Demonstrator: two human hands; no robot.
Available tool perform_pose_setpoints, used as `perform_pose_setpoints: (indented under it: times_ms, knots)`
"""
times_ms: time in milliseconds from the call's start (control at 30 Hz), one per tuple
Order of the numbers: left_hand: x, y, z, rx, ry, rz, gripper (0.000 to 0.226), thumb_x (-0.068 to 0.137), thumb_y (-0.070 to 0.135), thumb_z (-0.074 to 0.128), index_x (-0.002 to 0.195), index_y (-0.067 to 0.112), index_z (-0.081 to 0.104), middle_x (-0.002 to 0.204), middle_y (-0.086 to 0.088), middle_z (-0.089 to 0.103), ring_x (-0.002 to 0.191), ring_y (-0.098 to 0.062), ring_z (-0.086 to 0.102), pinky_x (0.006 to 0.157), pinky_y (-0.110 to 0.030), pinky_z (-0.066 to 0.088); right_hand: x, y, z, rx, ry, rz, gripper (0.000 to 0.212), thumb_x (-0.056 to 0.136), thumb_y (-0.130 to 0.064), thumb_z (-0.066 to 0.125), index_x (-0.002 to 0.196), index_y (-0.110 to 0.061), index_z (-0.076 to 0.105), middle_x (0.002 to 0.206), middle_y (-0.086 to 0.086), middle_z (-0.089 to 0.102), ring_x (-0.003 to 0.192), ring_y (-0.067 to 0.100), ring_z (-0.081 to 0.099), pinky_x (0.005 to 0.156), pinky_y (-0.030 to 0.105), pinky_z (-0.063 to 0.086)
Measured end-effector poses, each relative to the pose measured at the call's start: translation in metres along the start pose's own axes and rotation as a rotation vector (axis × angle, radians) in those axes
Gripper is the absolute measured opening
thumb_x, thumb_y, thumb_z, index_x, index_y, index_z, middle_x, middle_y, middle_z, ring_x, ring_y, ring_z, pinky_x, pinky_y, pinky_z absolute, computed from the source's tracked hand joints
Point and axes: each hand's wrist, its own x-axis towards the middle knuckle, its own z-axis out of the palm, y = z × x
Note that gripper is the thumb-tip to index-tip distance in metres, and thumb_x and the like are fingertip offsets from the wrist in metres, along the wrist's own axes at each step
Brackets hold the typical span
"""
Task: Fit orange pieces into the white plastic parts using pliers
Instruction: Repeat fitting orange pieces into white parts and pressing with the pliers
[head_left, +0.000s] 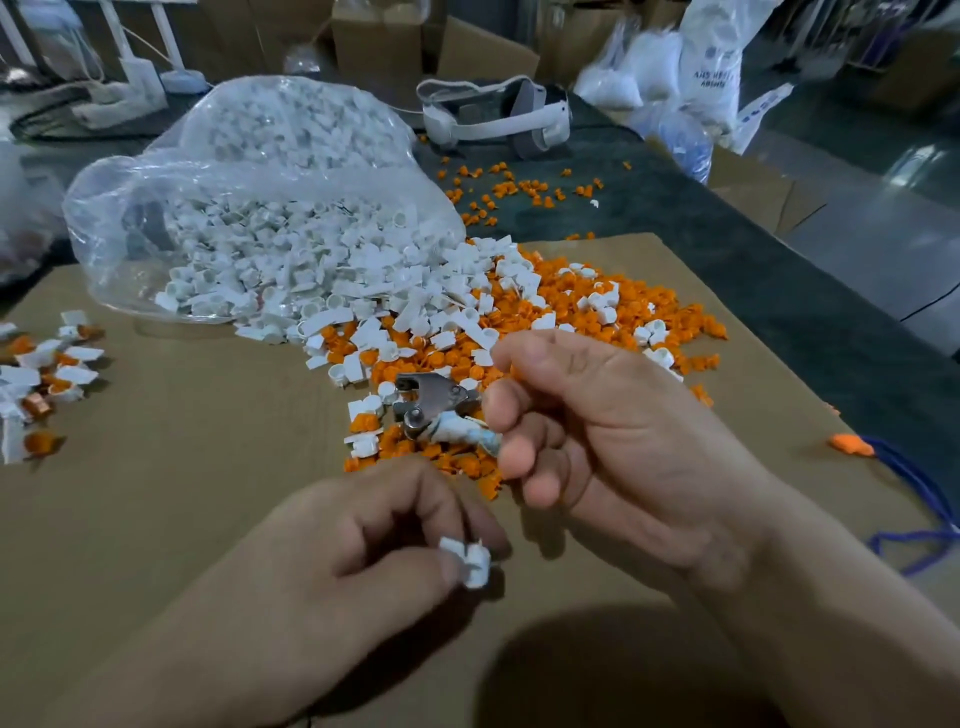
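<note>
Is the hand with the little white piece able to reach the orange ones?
Probably yes. The left hand is close to the orange pieces, with bare cardboard between. But it pinches a white part, and the right hand holds the pliers over the pile's near edge.

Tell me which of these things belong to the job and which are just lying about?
Job: pliers in the right hand; white part pinched by the left hand; pile of orange pieces; bag of white parts.
Lying about: white headset; blue cord; cardboard boxes behind.
</note>
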Motion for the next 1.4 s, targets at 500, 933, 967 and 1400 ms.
perform_pose_setpoints:
  times_ms: [500, 933, 967, 1400]
  knots:
    - [0.012, -0.028, -0.016, 0.054, 0.499, 0.040, 0.033, 0.061, 0.053, 0.068, 0.078, 0.025, 0.072, 0.059, -0.002, 0.068, 0.051, -0.012, 0.061, 0.048, -0.016, 0.047, 0.002, 0.004, 0.003, 0.135, -0.179, 0.065, 0.024, 0.088, -0.005, 0.057, 0.109, -0.005, 0.069, 0.090, 0.015, 0.065, 0.066, 0.019, 0.066, 0.055, 0.026, 0.057]
    - [0.011, -0.025, -0.015, 0.040, 0.525, 0.042, 0.031, 0.061, 0.054, 0.068, 0.080, 0.029, 0.072, 0.063, -0.002, 0.070, 0.053, -0.011, 0.063, 0.050, -0.017, 0.050, 0.002, 0.008, 0.003, 0.070, -0.193, -0.007, 0.025, 0.089, -0.003, 0.055, 0.111, -0.002, 0.067, 0.094, 0.017, 0.066, 0.069, 0.020, 0.066, 0.058, 0.026, 0.057]
    - [0.011, -0.025, -0.015, 0.037, 0.528, 0.046, 0.031, 0.061, 0.054, 0.068, 0.080, 0.029, 0.072, 0.063, -0.001, 0.070, 0.053, -0.011, 0.063, 0.050, -0.017, 0.050, 0.002, 0.008, 0.003, 0.066, -0.196, -0.007, 0.024, 0.089, -0.003, 0.056, 0.111, -0.002, 0.067, 0.094, 0.017, 0.066, 0.069, 0.020, 0.066, 0.058, 0.026, 0.057]
    - [0.012, -0.028, -0.015, 0.056, 0.528, 0.077, 0.029, 0.062, 0.051, 0.068, 0.077, 0.027, 0.072, 0.057, -0.001, 0.067, 0.051, -0.011, 0.061, 0.050, -0.016, 0.047, 0.001, 0.010, 0.000, -0.066, -0.149, -0.016, 0.017, 0.089, -0.012, 0.063, 0.103, -0.005, 0.068, 0.085, 0.016, 0.065, 0.060, 0.019, 0.065, 0.050, 0.026, 0.055]
